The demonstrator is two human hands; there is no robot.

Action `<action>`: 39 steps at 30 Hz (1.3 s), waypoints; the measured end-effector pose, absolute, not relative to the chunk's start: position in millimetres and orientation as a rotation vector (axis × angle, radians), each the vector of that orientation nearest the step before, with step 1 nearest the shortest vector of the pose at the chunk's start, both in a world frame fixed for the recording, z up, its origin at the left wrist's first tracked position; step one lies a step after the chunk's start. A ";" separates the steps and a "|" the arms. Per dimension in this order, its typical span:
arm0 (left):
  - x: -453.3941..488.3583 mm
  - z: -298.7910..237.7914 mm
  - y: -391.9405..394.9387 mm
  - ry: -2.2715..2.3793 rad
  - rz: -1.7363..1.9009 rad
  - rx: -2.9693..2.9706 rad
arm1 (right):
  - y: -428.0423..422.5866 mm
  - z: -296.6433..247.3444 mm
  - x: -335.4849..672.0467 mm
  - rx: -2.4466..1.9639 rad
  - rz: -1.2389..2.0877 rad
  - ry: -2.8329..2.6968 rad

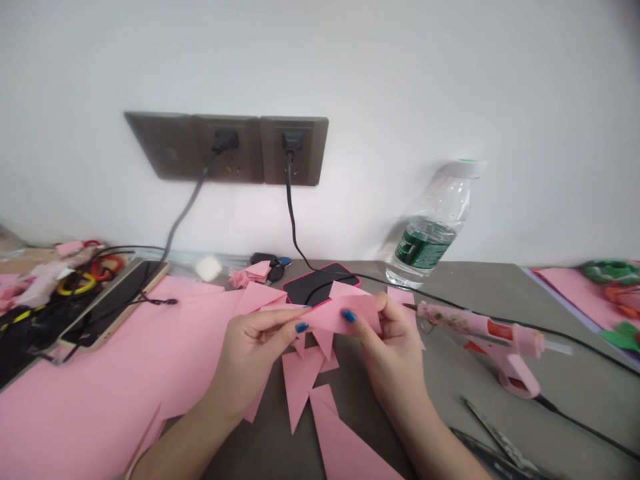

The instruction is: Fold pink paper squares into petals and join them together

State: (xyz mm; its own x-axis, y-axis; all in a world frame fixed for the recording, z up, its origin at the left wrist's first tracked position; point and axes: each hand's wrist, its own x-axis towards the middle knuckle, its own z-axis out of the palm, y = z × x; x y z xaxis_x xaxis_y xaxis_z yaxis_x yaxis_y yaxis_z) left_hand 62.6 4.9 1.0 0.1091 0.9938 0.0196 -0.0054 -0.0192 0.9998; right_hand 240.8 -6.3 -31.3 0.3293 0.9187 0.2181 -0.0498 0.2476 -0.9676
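Both hands hold up one small piece of pink paper (pixel 330 317) above the table. My left hand (pixel 255 350) pinches its left end between thumb and fingers. On the right end, my right hand (pixel 395 347) grips it with the thumb flat on the front and the fingers behind. A darker pink edge shows along the top near the left fingertips. Under the hands lie several pink paper scraps (pixel 303 377), many cut to points. Just behind the paper is a dark phone (pixel 300 287) with a pink rim, partly hidden.
To the right lie a pink glue gun (pixel 500 340) and open scissors (pixel 500 437). A water bottle (pixel 430 233) leans against the wall. Large pink sheets (pixel 130 373) and a second phone (pixel 117 303) fill the left. Black cables (pixel 290 200) run from the wall sockets (pixel 230 150).
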 end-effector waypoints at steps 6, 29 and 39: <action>59.9 -1.7 4.7 1.147 1.199 1.359 | -4.9 -32.5 242.6 -1.103 0.844 -0.974; 52.1 1.7 12.9 1.158 1.328 1.174 | -1.0 -35.0 250.3 -1.023 0.828 -0.833; 61.4 -4.8 4.0 1.027 1.172 1.443 | -8.9 -25.1 233.0 -1.007 0.883 -1.107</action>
State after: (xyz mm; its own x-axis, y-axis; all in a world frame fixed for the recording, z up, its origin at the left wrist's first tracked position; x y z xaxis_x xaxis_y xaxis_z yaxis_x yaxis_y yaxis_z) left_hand 61.4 4.0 -4.8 0.1788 0.9708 0.1601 0.0320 -0.1684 0.9852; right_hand 233.0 -8.9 -25.1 0.2259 0.9317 0.2846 -0.0707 0.3071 -0.9491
